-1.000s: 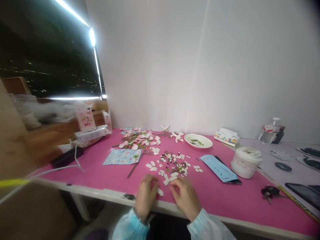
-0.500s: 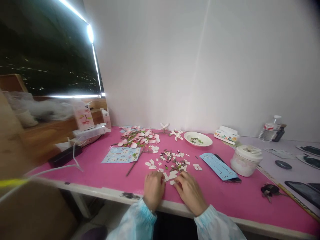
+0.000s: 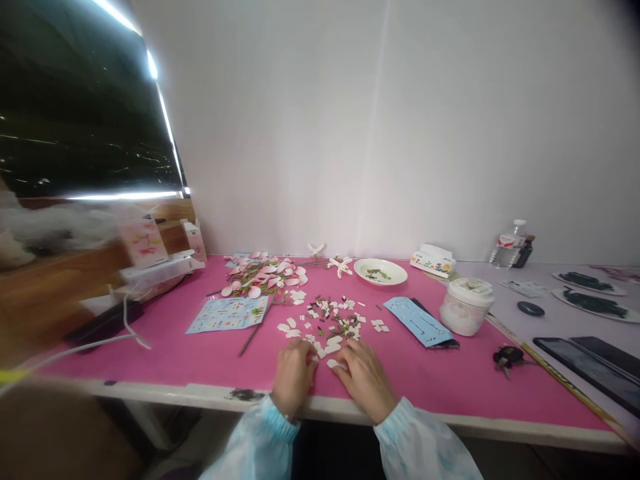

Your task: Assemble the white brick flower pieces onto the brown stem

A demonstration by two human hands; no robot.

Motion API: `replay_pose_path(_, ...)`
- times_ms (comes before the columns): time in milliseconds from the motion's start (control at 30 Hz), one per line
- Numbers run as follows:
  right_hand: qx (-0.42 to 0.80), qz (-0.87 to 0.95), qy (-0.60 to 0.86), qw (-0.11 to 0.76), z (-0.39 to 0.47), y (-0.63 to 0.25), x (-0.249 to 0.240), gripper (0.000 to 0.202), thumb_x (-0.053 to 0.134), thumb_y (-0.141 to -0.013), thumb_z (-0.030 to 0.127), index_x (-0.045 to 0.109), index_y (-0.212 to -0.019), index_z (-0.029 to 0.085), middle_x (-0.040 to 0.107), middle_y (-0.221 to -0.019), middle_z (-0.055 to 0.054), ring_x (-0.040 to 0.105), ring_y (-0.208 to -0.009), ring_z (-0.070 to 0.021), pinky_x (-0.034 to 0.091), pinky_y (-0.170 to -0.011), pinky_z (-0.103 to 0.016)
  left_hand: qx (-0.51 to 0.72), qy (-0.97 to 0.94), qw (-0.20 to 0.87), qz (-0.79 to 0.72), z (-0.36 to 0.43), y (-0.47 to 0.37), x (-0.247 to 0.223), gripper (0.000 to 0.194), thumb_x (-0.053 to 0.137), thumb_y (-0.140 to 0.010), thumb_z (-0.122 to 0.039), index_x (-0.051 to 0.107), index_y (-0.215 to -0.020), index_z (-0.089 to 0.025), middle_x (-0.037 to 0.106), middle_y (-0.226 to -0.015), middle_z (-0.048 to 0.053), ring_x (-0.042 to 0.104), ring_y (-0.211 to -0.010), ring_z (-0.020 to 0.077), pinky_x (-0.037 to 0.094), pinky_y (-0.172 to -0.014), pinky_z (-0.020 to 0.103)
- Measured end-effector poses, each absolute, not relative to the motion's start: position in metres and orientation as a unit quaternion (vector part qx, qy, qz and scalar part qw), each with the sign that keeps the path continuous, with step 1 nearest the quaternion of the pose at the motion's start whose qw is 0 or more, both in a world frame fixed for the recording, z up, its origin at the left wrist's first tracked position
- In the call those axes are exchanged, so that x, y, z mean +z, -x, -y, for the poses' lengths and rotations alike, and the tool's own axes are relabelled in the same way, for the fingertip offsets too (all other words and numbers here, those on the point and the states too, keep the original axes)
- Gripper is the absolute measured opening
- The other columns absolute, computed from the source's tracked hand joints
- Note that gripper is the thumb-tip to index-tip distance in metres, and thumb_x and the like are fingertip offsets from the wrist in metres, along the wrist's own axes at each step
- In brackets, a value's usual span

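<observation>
The right hand [image 3: 365,377] pinches a white piece [image 3: 334,363] (none showed there a second ago), so one is now in hand, loose pieces [image 3: 332,349] just beyond; whether the curled left hand [image 3: 292,379] grips anything, I cannot tell.

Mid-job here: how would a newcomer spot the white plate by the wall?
Start at the pink tabletop and go back to the wall. There, between a star-shaped white flower and a flower-printed box, lies the white plate. Unlike them, it is shallow and round, holding small green pieces.
</observation>
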State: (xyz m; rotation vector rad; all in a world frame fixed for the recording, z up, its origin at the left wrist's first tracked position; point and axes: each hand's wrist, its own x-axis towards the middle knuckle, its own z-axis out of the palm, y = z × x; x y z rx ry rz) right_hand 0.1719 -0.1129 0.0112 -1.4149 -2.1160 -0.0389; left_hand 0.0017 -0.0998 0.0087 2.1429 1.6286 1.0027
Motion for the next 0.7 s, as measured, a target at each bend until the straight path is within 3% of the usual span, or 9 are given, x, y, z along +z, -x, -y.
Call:
replay_pose_path(200, 0.027, 0.789, 0.524, 0.319, 0.12, -0.174, 0.011, 0.016, 0.055, -0.087, 0.027, 0.055, -0.072, 0.021, 0.057, -0.074, -0.001, 0.055, -0.075, -0.0206, 0.044, -0.069, -0.034, 0.448, -0.673, 0.222, -0.545, 0.11, -0.003, 0.025, 0.011, 0.058, -0.077, -0.009, 0.061, -0.072, -0.019, 0.059, -0.07, 0.0, 0.052, -0.071, 0.0201, 0.037, -0.07, 0.035)
replay_pose_path(333, 0.08, 0.786, 0.504, 0.35, 0.14, -0.18, 0.024, 0.014, 0.05, -0.091, 0.032, 0.058, -0.085, 0.022, 0.061, -0.077, 0.0, 0.059, -0.074, -0.017, 0.048, -0.069, -0.03, 0.531, -0.577, 0.351, -0.512, 0.138, -0.005, 0.034, 0.012, 0.059, -0.081, -0.025, 0.062, -0.092, -0.02, 0.058, -0.073, -0.001, 0.049, -0.061, 0.0159, 0.037, -0.063, 0.031)
replay_pose_path(400, 0.108, 0.781, 0.494, 0.365, 0.157, -0.184, 0.032, 0.014, 0.048, -0.093, 0.033, 0.058, -0.097, 0.024, 0.063, -0.083, 0.0, 0.061, -0.074, -0.0141, 0.05, -0.068, -0.025, 0.561, -0.51, 0.44, -0.481, 0.156, -0.008, 0.03, 0.017, 0.063, -0.079, -0.034, 0.061, -0.086, -0.019, 0.049, -0.058, -0.005, 0.046, -0.055, 0.0135, 0.036, -0.055, 0.027)
replay_pose_path(533, 0.161, 0.777, 0.462, 0.396, 0.194, -0.19, 0.039, 0.012, 0.049, -0.092, 0.03, 0.059, -0.096, 0.025, 0.065, -0.086, 0.001, 0.063, -0.077, -0.0126, 0.051, -0.07, -0.02, 0.585, -0.372, 0.602, -0.397, 0.189, -0.022, 0.008, 0.038, 0.078, -0.06, -0.044, 0.057, -0.077, -0.018, 0.056, -0.055, -0.004, 0.053, -0.052, 0.012, 0.041, -0.055, 0.026)
replay_pose_path(700, 0.21, 0.774, 0.437, 0.407, 0.227, -0.194, 0.032, 0.01, 0.05, -0.09, 0.025, 0.06, -0.092, 0.023, 0.062, -0.078, -0.001, 0.062, -0.07, -0.014, 0.051, -0.066, -0.022, 0.573, -0.283, 0.705, -0.307, 0.218, -0.04, -0.009, 0.035, 0.087, -0.051, -0.036, 0.066, -0.07, -0.015, 0.067, -0.06, 0.003, 0.059, -0.053, 0.0119, 0.043, -0.054, 0.024)
